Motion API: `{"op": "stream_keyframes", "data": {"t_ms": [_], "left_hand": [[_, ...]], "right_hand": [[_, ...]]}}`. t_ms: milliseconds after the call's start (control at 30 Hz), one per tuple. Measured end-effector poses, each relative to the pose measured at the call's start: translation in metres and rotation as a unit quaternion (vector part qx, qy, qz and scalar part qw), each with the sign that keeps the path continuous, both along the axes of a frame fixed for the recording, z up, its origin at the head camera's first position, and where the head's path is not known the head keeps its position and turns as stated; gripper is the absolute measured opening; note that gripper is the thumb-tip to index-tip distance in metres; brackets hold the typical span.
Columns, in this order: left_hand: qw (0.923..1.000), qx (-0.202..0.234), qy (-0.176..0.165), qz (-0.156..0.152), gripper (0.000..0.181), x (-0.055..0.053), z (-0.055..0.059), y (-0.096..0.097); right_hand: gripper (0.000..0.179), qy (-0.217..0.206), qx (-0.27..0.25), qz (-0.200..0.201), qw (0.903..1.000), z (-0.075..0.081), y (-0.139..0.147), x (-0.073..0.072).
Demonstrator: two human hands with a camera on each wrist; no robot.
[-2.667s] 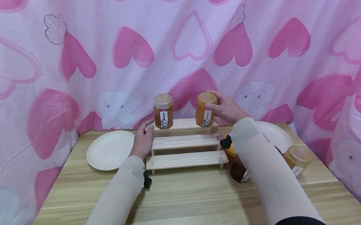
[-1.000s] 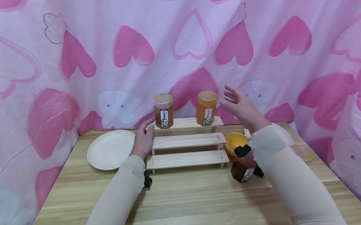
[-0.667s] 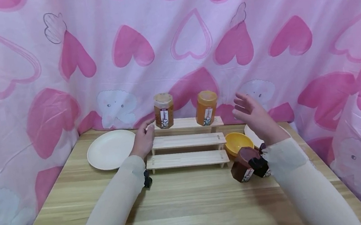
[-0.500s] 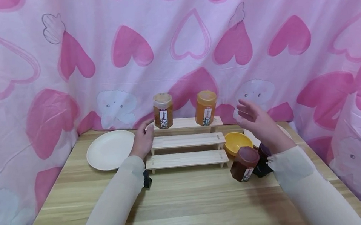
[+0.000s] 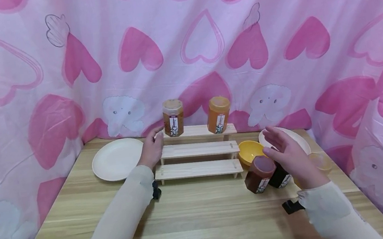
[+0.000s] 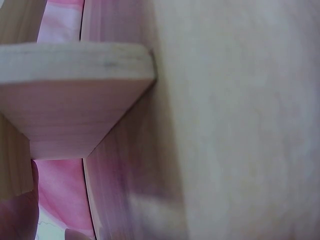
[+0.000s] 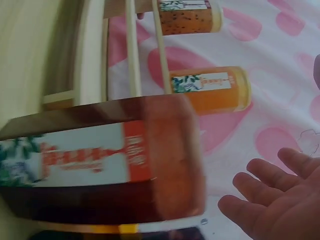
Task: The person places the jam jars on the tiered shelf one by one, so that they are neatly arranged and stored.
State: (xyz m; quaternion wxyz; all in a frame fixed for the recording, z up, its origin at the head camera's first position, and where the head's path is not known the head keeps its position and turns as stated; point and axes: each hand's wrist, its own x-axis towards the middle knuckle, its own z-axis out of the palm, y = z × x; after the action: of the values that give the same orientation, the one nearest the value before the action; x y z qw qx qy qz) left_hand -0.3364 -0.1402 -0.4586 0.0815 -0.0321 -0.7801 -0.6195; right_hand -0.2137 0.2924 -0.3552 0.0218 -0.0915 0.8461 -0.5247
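My left hand [image 5: 150,148] holds the left end of a three-step wooden display shelf [image 5: 198,168], its fingers at the top step; in the left wrist view, fingers [image 6: 19,217] show beside a wooden upright. On the top step stand a brown-amber honey jar [image 5: 173,118] and an orange honey jar [image 5: 218,115], apart from each other. My right hand [image 5: 291,159] is in the air with nothing in it, fingers spread, just right of a dark red jar [image 5: 259,175]. Behind that jar, a darker jar [image 5: 279,176] is partly hidden by another. In the right wrist view the dark red jar [image 7: 95,160] looms close.
A yellow bowl [image 5: 250,151] sits right of the shelf. White plates lie at the left [image 5: 117,160] and back right [image 5: 297,138]. Another pale-lidded jar [image 5: 321,161] is partly covered by my right hand. A pink heart-print curtain [image 5: 182,48] closes off the back.
The right hand let go of the orange jar on the top step, drew away to the right, then came down toward the dark jars. The left hand stayed at the shelf.
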Motion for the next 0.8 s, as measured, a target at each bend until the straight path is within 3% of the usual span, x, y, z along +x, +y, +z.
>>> {"op": "stream_keyframes", "data": {"t_ms": [267,533,800], "left_hand": [[1.0,-0.001,-0.006,-0.002,0.049,0.001,0.0,0.0],[1.0,-0.001,-0.005,-0.002,0.048,0.0,0.001,0.0],[1.0,-0.001,-0.002,-0.005,0.049,-0.001,0.0,0.0]], "right_hand": [[0.079,0.015,0.007,0.006,0.9999,-0.019,0.009,0.013],[0.083,-0.015,-0.007,0.004,0.9999,-0.031,0.009,0.026],[0.086,-0.019,-0.022,0.008,0.9995,-0.04,0.008,0.03]]}}
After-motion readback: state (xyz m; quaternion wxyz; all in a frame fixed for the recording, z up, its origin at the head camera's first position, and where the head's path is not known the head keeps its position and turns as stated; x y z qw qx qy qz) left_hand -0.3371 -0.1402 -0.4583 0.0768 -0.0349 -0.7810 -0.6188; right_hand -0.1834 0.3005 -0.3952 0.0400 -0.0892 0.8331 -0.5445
